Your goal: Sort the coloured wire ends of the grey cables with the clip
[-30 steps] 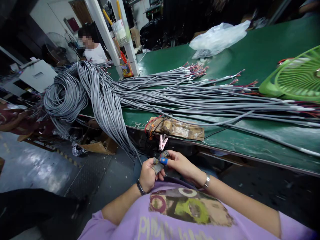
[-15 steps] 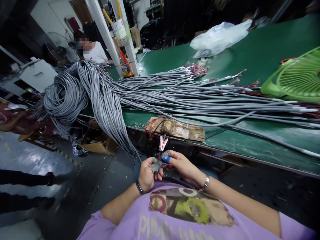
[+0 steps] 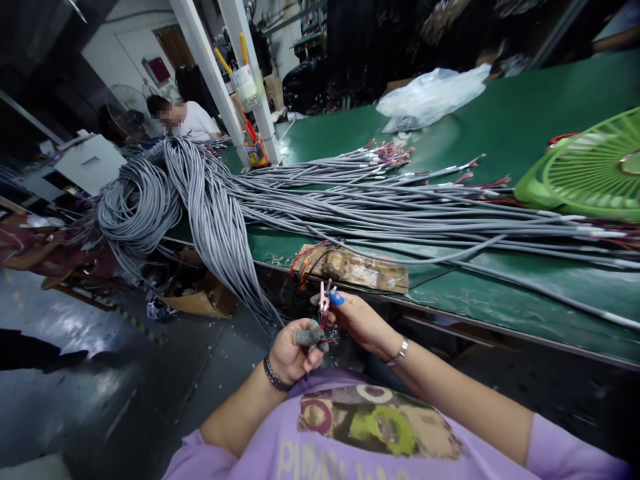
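My left hand [image 3: 295,348], with grey coverings on some fingers, is closed on a grey cable's end, whose thin coloured wires [image 3: 324,321] fan out above the fingers. My right hand [image 3: 357,319], blue covering on the thumb, pinches a pale pink clip [image 3: 324,297] at the table's front edge. The wires reach up to the clip; whether its jaws grip them I cannot tell. Just behind the clip lies a worn wooden block [image 3: 370,268] with red and black leads on the table edge.
Long grey cables [image 3: 320,208] lie across the green table [image 3: 530,293], with a bundle hanging over its front edge. A green fan [image 3: 590,167] stands at the right, a plastic bag [image 3: 430,97] behind. A person [image 3: 197,121] sits at the far left, near a white post [image 3: 263,100].
My right hand has moved up from beside my left hand to the pink clip and taken hold of it. My left hand keeps its grip, slightly lower. The view has shifted a little.
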`<state>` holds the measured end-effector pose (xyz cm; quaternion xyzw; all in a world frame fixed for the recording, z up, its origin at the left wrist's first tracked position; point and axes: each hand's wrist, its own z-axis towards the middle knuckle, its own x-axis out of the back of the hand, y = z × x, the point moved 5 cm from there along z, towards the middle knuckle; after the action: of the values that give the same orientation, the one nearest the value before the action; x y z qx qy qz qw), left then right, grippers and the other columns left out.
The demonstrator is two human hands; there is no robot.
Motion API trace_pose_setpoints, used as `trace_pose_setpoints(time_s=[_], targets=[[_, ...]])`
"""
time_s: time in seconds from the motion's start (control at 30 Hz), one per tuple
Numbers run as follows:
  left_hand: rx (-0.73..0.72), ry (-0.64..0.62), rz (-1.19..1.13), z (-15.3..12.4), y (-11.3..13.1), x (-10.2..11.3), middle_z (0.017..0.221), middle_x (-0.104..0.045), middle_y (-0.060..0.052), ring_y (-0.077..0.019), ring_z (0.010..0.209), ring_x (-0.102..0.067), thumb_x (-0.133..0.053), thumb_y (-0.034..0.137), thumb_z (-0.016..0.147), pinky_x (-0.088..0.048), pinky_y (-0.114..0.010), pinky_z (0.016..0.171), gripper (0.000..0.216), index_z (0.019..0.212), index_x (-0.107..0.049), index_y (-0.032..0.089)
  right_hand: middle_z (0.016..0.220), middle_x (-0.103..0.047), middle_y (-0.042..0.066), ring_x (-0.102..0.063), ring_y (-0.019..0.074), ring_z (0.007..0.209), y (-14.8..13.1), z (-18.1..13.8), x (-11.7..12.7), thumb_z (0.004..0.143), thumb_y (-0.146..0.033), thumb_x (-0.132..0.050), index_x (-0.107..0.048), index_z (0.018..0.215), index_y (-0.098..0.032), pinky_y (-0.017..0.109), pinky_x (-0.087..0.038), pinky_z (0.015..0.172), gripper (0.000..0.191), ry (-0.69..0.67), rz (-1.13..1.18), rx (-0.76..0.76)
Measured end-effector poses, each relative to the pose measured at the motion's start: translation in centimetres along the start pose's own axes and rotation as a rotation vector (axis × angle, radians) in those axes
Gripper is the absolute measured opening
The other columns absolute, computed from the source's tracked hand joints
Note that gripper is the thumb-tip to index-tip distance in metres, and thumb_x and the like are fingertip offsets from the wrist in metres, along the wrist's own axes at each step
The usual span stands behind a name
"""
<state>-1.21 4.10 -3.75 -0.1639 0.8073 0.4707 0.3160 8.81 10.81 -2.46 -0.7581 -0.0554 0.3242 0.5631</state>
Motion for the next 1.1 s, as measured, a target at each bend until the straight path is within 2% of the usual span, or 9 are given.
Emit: trace_pose_setpoints(time_s=[0.1, 0.17, 0.27, 0.47, 0.77, 0.93, 1.1], targets=[[0.016, -0.045, -0.033, 0.3, 0.3, -0.3, 0.036, -0.052, 0.001, -0.0067, 0.021, -0.035, -0.072, 0.029, 0.063, -0.019, -0.016, 0.027, 0.023, 0.064, -0.054, 0.015, 0.058, -0.052, 0.001, -0.042, 0.0117, 0.055, -0.5, 0.1, 0.2, 0.072, -0.066, -0.055, -0.06, 0.064, -0.017, 0.026, -0.036, 0.055, 0.049, 0.144, -0.096, 0.122], [0.023, -0.075, -0.053, 0.5, 0.5, -0.4, 0.037, -0.053, 0.001, -0.0069, 0.022, -0.035, -0.07, 0.027, 0.064, -0.019, -0.016, 0.027, 0.019, 0.065, -0.056, 0.015, 0.059, -0.052, 0.001, -0.043, 0.0121, 0.056, 0.0, 0.4, -0.1, 0.072, -0.067, -0.053, -0.059, 0.065, -0.018, 0.026, -0.038, 0.056, 0.05, 0.115, 0.033, 0.078], [0.035, -0.104, -0.074, 0.8, 0.6, -0.5, 0.037, -0.053, 0.001, -0.0075, 0.022, -0.034, -0.067, 0.025, 0.066, -0.019, -0.017, 0.028, 0.014, 0.071, -0.058, 0.016, 0.065, -0.055, 0.001, -0.047, 0.0116, 0.057, 0.9, 0.8, -0.6, 0.068, -0.063, -0.061, -0.061, 0.07, -0.017, 0.026, -0.04, 0.057, 0.046, 0.043, 0.293, -0.046], [0.048, -0.088, -0.072, 1.3, 0.2, -0.3, 0.037, -0.052, 0.002, -0.0071, 0.022, -0.033, -0.066, 0.024, 0.066, -0.017, -0.018, 0.028, 0.014, 0.068, -0.055, 0.016, 0.065, -0.057, 0.0, -0.046, 0.0097, 0.055, 1.0, 1.1, -0.7, 0.065, -0.054, -0.071, -0.063, 0.07, -0.016, 0.025, -0.039, 0.056, 0.039, 0.125, 0.429, -0.076], [0.094, -0.021, -0.058, 1.4, -0.4, 0.1, 0.034, -0.05, 0.002, -0.0069, 0.022, -0.033, -0.069, 0.026, 0.062, -0.015, -0.018, 0.029, 0.017, 0.066, -0.055, 0.016, 0.064, -0.057, 0.001, -0.046, 0.0105, 0.055, 1.0, 0.9, -0.8, 0.066, -0.056, -0.068, -0.063, 0.071, -0.017, 0.024, -0.039, 0.054, 0.04, 0.147, 0.429, -0.092], [-0.018, 0.118, 0.074, 0.6, -0.4, 0.3, 0.037, -0.053, 0.002, -0.0069, 0.022, -0.036, -0.073, 0.033, 0.06, -0.016, -0.017, 0.026, 0.027, 0.064, -0.054, 0.015, 0.069, -0.059, 0.002, -0.049, 0.0115, 0.057, 1.3, 0.5, -0.7, 0.071, -0.06, -0.061, -0.062, 0.077, -0.018, 0.024, -0.041, 0.054, 0.042, 0.063, 0.45, -0.151], [-0.111, 0.213, 0.166, -0.6, -0.3, -0.4, 0.038, -0.055, 0.0, -0.007, 0.022, -0.038, -0.073, 0.037, 0.06, -0.018, -0.016, 0.024, 0.031, 0.06, -0.052, 0.014, 0.075, -0.061, 0.003, -0.051, 0.0115, 0.061, 0.7, -0.1, -0.9, 0.07, -0.051, -0.067, -0.062, 0.077, -0.018, 0.024, -0.043, 0.058, 0.034, 0.023, 0.445, -0.164]])
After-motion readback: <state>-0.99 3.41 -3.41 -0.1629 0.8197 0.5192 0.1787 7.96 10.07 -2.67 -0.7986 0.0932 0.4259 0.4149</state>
